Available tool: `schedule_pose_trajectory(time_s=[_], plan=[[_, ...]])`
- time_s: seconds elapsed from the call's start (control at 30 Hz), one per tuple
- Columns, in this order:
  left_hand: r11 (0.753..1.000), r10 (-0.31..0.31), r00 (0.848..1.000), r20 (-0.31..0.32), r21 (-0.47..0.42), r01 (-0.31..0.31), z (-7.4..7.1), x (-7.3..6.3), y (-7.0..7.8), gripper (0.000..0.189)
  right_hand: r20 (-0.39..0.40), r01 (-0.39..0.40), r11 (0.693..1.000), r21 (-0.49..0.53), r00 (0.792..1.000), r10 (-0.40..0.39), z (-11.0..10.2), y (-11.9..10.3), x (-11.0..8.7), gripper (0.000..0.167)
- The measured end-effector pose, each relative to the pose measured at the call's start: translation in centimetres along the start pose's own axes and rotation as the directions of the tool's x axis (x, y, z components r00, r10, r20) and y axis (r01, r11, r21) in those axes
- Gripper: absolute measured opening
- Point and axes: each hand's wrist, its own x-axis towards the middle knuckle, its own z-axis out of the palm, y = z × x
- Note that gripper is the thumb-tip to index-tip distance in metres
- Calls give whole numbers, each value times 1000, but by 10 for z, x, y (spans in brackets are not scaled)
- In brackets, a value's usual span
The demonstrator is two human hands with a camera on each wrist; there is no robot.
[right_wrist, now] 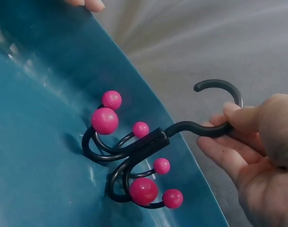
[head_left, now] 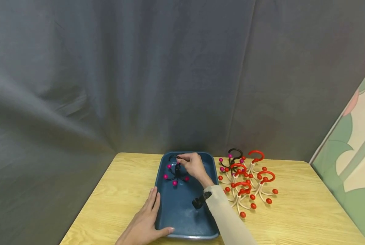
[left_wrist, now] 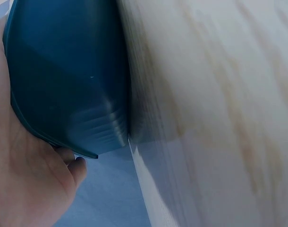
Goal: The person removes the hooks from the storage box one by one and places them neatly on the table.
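Observation:
A black multi-prong hanger hook with several pink ball tips hangs at the far left of the blue tray. My right hand pinches its curved top between thumb and fingers. In the right wrist view the pink balls are low inside the tray by its wall, the curved top rising past the rim. My left hand rests on the tray's near left corner, its fingers straight along the left side and thumb on the near rim. The left wrist view shows its palm against the tray wall.
Right of the tray stand several white hanger hooks with red tops and red balls, close together. Behind them is another black hook with pink balls. A grey curtain backs the wooden table; a floral panel is at right.

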Motion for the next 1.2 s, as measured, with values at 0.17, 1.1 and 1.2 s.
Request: schedule_pose_trajectory(time_s=[0.17, 1.1, 1.2], plan=[[1000, -12, 1000, 5, -10, 12, 0, -1, 0, 130, 13, 15, 1000, 4, 1000, -15, -2, -6, -4, 18], [996, -84, 996, 30, -17, 84, 1, -3, 3, 135, 6, 214, 977, -3, 977, -214, -111, -90, -63, 27], [997, -82, 996, 27, -6, 82, 2, -6, 3, 137, -24, 225, 974, 20, 974, -224, -129, -92, -80, 27]])
